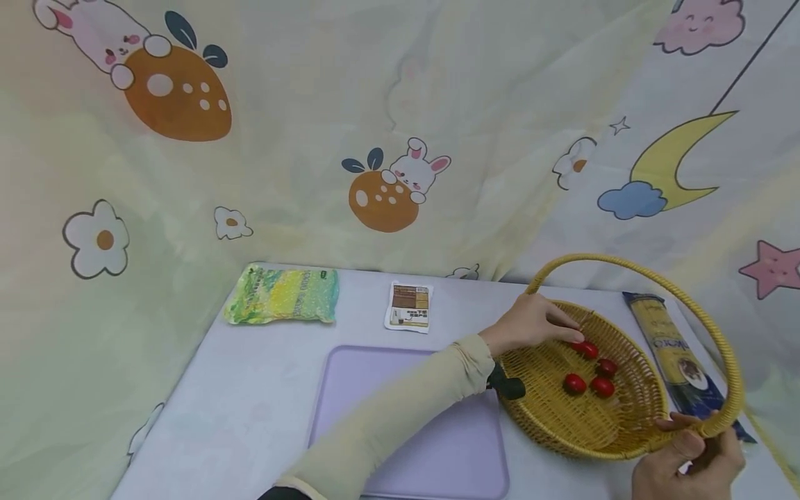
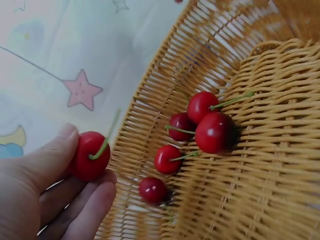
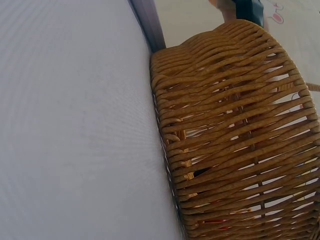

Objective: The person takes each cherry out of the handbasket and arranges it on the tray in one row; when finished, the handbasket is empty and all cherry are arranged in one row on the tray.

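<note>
My left hand (image 1: 534, 323) reaches over the far left part of a round wicker basket (image 1: 544, 410). In the left wrist view its thumb and fingers pinch a red cherry (image 2: 91, 159) with a green stem. Several more cherries (image 2: 215, 132) lie inside on the woven bottom, some touching one another. My right hand (image 1: 690, 464) grips the basket's near right rim at the foot of its arched handle (image 1: 725, 347). The right wrist view shows the basket's slatted outer side (image 3: 235, 125) close up; the right hand is out of that view.
A lilac tray (image 1: 450, 451) lies left of the basket, under my left forearm. Behind it are a yellow-green packet (image 1: 281, 295) and a small brown-and-white pouch (image 1: 409, 307). A yellow-and-blue bag (image 1: 675, 351) lies right of the basket. A printed cloth hangs behind the table.
</note>
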`<state>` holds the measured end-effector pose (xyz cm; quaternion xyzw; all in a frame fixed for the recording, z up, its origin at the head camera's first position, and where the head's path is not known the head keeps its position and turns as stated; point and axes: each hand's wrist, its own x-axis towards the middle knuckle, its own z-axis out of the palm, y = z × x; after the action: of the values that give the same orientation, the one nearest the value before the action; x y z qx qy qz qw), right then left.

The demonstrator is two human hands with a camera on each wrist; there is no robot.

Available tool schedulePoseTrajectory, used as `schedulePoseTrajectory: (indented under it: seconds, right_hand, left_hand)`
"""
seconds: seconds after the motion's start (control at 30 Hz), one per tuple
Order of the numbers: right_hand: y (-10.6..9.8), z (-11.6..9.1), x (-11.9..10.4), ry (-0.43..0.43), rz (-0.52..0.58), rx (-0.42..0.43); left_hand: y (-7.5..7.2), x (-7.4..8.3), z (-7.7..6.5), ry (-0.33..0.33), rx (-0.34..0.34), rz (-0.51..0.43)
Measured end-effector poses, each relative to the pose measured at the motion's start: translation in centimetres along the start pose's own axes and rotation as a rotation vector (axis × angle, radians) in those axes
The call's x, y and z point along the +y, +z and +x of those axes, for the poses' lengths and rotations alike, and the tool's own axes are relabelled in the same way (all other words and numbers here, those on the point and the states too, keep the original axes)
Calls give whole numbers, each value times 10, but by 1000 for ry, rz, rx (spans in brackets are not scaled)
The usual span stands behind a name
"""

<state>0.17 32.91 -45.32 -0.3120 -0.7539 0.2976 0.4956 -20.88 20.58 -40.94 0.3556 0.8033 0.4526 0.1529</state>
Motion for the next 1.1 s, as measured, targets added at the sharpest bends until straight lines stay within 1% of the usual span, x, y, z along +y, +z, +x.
schedulePoseTrajectory:
  seconds: [0.07,0.13,0.17,0.23,0.33,0.43,0.53,0.63,0.7,0.77,0.83,0.93,1.03,1.1]
  right_hand:
    - [0,-1,-1,38,-17,-11]
    - [0,-1,-2,43,-33,-15]
    - [0,-1,-2,47,-42,-17]
    - [0,-1,-2,53,-43,-14]
    - [1,-2,-2,49,-20,-6]
    - [2,-2,0,51,0,-7]
    - [2,-2,2,43,4,-10]
    - [1,-2,4,34,12,-9]
    - [1,-3,3,25,6,-11]
    - [1,-3,2,17,-1,-10]
    - [1,-3,1,13,-20,-9]
    - [1,-3,-1,23,-31,-16]
    - [0,-1,0,30,-33,-22]
    - [-1,0,1,29,-36,-24]
  left_hand:
    - [-9,-2,-10,-4,22,-24]
    - [-19,-3,-21,-14,43,-68]
    - [-24,-4,-26,-14,52,-74]
    - [-36,-8,-39,5,66,-85]
    - [-54,-16,-61,28,80,-120]
    - [-73,-25,-88,20,95,-156]
    - [-92,-35,-120,-39,126,-169]
    - [-109,-47,-156,-108,173,-142]
    - [-119,-58,-182,-153,206,-124]
    - [-126,-69,-207,-201,234,-128]
    - [-132,-80,-232,-252,262,-134]
    - [-136,-97,-266,-317,316,-110]
    - [-137,-109,-294,-363,370,-62]
    - [-136,-114,-310,-373,388,-54]
